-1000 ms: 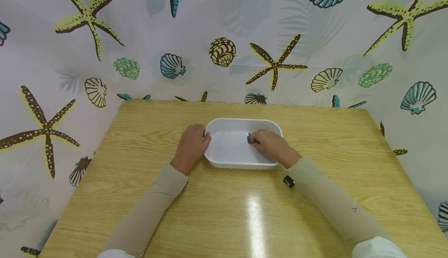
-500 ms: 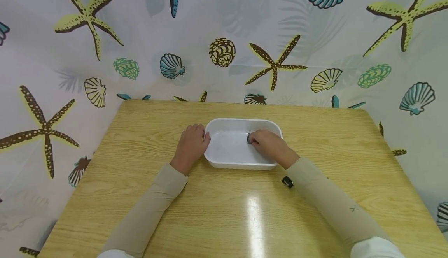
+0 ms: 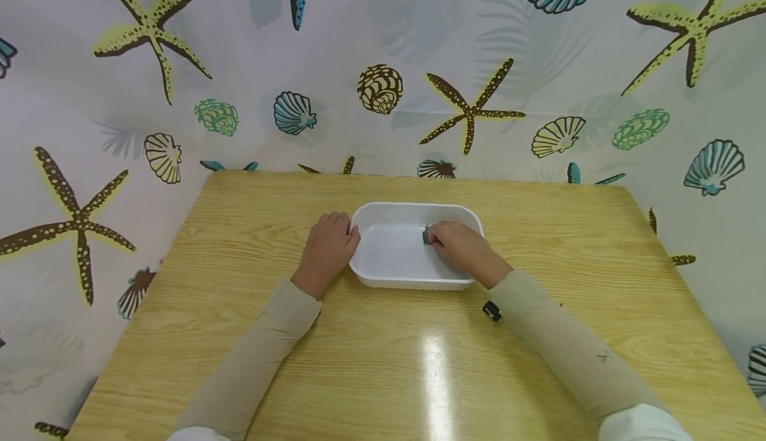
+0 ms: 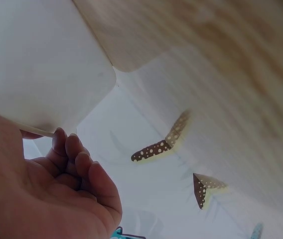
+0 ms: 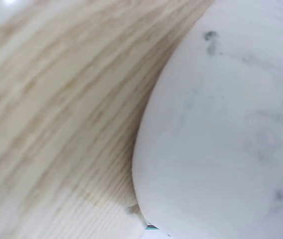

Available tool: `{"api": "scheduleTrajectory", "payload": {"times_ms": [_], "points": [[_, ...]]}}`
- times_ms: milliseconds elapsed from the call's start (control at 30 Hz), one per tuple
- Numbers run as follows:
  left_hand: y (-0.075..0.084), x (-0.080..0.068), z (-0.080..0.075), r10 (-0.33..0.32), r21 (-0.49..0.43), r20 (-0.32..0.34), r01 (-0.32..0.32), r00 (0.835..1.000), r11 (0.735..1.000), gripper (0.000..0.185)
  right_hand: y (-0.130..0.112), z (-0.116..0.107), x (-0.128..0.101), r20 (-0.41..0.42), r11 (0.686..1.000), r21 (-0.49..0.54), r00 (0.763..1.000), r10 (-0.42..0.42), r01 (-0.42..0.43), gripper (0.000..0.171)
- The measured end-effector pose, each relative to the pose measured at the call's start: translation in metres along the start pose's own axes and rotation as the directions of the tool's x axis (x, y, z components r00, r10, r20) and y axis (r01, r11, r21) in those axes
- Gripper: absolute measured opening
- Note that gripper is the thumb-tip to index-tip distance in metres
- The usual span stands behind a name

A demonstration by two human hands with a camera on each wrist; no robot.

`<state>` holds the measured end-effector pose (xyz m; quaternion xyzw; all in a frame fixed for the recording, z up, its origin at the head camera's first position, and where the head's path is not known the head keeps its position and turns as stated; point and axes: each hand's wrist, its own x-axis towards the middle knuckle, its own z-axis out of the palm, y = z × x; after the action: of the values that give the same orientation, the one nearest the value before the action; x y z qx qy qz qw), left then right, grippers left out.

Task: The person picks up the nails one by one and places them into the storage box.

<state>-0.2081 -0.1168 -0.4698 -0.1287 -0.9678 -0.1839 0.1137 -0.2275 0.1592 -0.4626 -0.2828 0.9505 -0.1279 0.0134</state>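
A white rectangular tray (image 3: 383,213) stands on the wooden table (image 3: 251,228), a little beyond its middle. My left hand (image 3: 328,249) holds the tray's left rim, fingers curled against its wall (image 4: 42,79). My right hand (image 3: 461,247) reaches inside the tray and pinches a small dark bristly scrubber (image 3: 426,235) against the tray's floor. The right wrist view shows only the tray's outer wall (image 5: 231,129), with faint grey smudges, and the table beside it.
A small black object (image 3: 491,310) lies on the table just beside my right forearm. A curtain printed with starfish and shells (image 3: 383,62) hangs behind and round the table. The table's near half has a bright glare spot (image 3: 435,361).
Almost nothing differs: the right hand with the scrubber has shifted only slightly inside the tray, and the left hand stays on the rim.
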Motion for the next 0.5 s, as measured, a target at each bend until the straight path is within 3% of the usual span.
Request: {"api": "scheduleTrajectory", "payload": {"times_ms": [500], "points": [[-0.0003, 0.0003, 0.0005, 0.007, -0.003, -0.009, -0.007, 1.0, 1.0, 0.024, 0.0006, 0.0008, 0.0009, -0.008, 1.0, -0.009, 1.0, -0.006, 0.006, 0.012]]}}
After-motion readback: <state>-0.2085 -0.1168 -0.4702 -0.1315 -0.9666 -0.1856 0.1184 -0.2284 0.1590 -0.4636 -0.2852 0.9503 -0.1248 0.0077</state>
